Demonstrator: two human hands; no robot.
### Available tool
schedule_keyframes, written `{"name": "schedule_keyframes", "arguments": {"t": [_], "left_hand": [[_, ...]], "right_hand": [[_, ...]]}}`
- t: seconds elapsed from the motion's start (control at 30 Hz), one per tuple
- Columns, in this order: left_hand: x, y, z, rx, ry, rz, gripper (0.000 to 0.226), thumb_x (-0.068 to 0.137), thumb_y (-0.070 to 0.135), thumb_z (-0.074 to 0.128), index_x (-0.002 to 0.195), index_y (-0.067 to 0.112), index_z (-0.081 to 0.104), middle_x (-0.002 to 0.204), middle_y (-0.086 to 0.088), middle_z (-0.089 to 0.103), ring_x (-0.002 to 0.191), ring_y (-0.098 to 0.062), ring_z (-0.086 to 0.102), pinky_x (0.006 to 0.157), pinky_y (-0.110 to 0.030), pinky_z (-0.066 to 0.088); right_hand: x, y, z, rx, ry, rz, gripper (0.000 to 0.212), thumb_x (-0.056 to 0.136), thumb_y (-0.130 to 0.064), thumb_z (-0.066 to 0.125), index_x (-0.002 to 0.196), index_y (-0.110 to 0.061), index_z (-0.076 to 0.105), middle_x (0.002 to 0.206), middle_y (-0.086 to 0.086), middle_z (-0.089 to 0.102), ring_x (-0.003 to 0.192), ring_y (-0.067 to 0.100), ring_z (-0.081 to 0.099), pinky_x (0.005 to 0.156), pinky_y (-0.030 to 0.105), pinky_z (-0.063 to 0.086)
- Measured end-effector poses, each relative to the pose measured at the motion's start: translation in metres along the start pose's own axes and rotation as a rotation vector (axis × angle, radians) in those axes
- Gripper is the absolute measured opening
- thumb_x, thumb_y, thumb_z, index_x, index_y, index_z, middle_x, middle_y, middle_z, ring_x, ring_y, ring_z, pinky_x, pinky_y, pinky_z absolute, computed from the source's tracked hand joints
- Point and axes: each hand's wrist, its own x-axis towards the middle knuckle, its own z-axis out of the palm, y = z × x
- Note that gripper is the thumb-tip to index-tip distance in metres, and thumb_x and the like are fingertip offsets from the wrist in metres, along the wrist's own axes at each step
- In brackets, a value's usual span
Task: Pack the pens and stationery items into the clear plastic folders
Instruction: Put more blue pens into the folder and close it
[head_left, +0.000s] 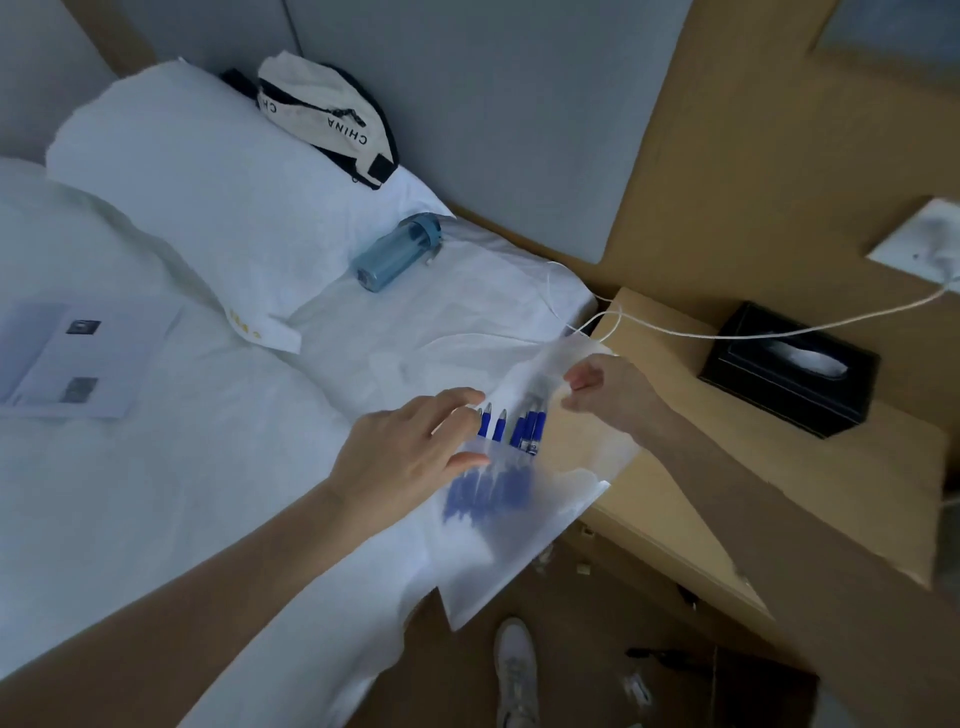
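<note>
Head view: right hand (605, 392) pinches the limp, slippery folder (524, 519) at its mouth; left hand (410, 457), fingers spread, presses light blue pens (511, 428) inward.

Folder (524, 499) lies at bed (156, 493) edge, overhanging toward nightstand (727, 467) on right. Pens (511, 441) in folder, tips protruding at its far opening. Left hand (410, 457) on folder's left side; right hand (608, 389) at its far right corner. Bottle (397, 252) behind folder, beside pillow (208, 197). Bag (322, 119) on pillow. Papers (78, 358) far left. Tissue box (789, 369) on nightstand
</note>
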Motion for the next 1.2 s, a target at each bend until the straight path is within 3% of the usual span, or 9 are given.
{"name": "schedule_keyframes", "arguments": {"t": [0.1, 0.2, 0.4, 0.53, 0.63, 0.73, 0.9, 1.07, 1.2], "left_hand": [[-0.006, 0.021, -0.004, -0.036, 0.040, 0.076, 0.038, 0.084, 0.051, 0.050, 0.090, 0.015, 0.040, 0.100, -0.004, 0.070, 0.060, -0.015, 0.066, 0.041, -0.015, 0.036], [-0.021, 0.044, -0.011, -0.078, 0.082, 0.145, 0.049, 0.073, 0.045, 0.073, 0.092, 0.013, 0.041, 0.097, -0.007, 0.071, 0.060, -0.019, 0.067, 0.042, -0.016, 0.035], [-0.069, 0.094, -0.010, -0.127, 0.073, 0.201, 0.040, 0.095, 0.053, 0.037, 0.093, 0.014, 0.044, 0.099, -0.003, 0.070, 0.062, -0.015, 0.064, 0.038, -0.016, 0.035], [-0.100, 0.136, 0.009, -0.189, 0.006, 0.236, 0.036, 0.089, 0.052, 0.047, 0.091, 0.016, 0.043, 0.098, -0.001, 0.070, 0.061, -0.011, 0.064, 0.048, -0.012, 0.022], [-0.120, 0.163, 0.030, -0.269, -0.068, 0.230, 0.037, 0.091, 0.053, 0.043, 0.092, 0.016, 0.043, 0.099, -0.001, 0.070, 0.062, -0.010, 0.065, 0.049, -0.010, 0.026], [-0.138, 0.185, 0.058, -0.331, -0.120, 0.211, 0.039, 0.094, 0.054, 0.037, 0.092, 0.016, 0.044, 0.099, -0.002, 0.070, 0.060, -0.009, 0.064, 0.049, -0.009, 0.027], [-0.172, 0.216, 0.111, -0.301, -0.230, 0.198, 0.038, 0.088, 0.053, 0.042, 0.094, 0.015, 0.044, 0.100, -0.004, 0.069, 0.063, -0.009, 0.064, 0.047, -0.009, 0.024], [-0.207, 0.236, 0.171, -0.267, -0.267, 0.140, 0.042, 0.094, 0.055, 0.030, 0.095, 0.017, 0.046, 0.103, -0.003, 0.067, 0.068, -0.012, 0.065, 0.037, -0.020, 0.045], [-0.248, 0.241, 0.220, -0.230, -0.328, 0.140, 0.043, 0.097, 0.053, 0.025, 0.096, 0.016, 0.047, 0.111, -0.003, 0.066, 0.069, -0.012, 0.066, 0.037, -0.017, 0.042]], "right_hand": [[-0.034, 0.017, -0.007, 0.025, 0.074, 0.008, 0.027, 0.073, -0.003, 0.077, 0.094, -0.011, 0.064, 0.094, 0.005, 0.062, 0.087, 0.016, 0.058, 0.068, 0.013, 0.046], [-0.079, 0.036, -0.009, 0.040, 0.159, 0.032, 0.025, 0.074, -0.005, 0.078, 0.091, -0.015, 0.063, 0.094, 0.003, 0.063, 0.093, 0.019, 0.061, 0.081, 0.028, 0.050], [-0.175, 0.078, 0.001, 0.032, 0.257, 0.109, 0.029, 0.082, -0.011, 0.073, 0.108, -0.015, 0.062, 0.101, -0.002, 0.063, 0.093, 0.013, 0.059, 0.064, 0.016, 0.044], [-0.216, 0.128, 0.018, -0.011, 0.314, 0.167, 0.029, 0.083, -0.009, 0.070, 0.110, -0.013, 0.062, 0.112, 0.002, 0.062, 0.105, 0.018, 0.058, 0.077, 0.022, 0.045], [-0.238, 0.174, 0.030, -0.040, 0.368, 0.290, 0.030, 0.085, -0.011, 0.067, 0.114, -0.015, 0.061, 0.117, 0.004, 0.060, 0.097, 0.017, 0.055, 0.068, 0.023, 0.042], [-0.252, 0.223, 0.045, -0.024, 0.380, 0.371, 0.035, 0.086, -0.014, 0.066, 0.120, -0.010, 0.060, 0.115, 0.005, 0.059, 0.102, 0.019, 0.055, 0.074, 0.027, 0.040], [-0.264, 0.299, 0.078, 0.095, 0.326, 0.505, 0.057, 0.087, -0.016, 0.066, 0.139, -0.018, 0.041, 0.136, 0.009, 0.045, 0.116, 0.026, 0.049, 0.080, 0.026, 0.041], [-0.257, 0.357, 0.121, 0.329, 0.256, 0.654, 0.075, 0.084, -0.018, 0.066, 0.147, -0.020, 0.026, 0.117, 0.009, 0.060, 0.095, 0.021, 0.059, 0.081, 0.037, 0.054], [-0.240, 0.399, 0.166, 0.321, 0.226, 0.721, 0.048, 0.086, -0.014, 0.063, 0.131, -0.009, 0.047, 0.114, 0.010, 0.061, 0.095, 0.025, 0.061, 0.083, 0.041, 0.054]]}}
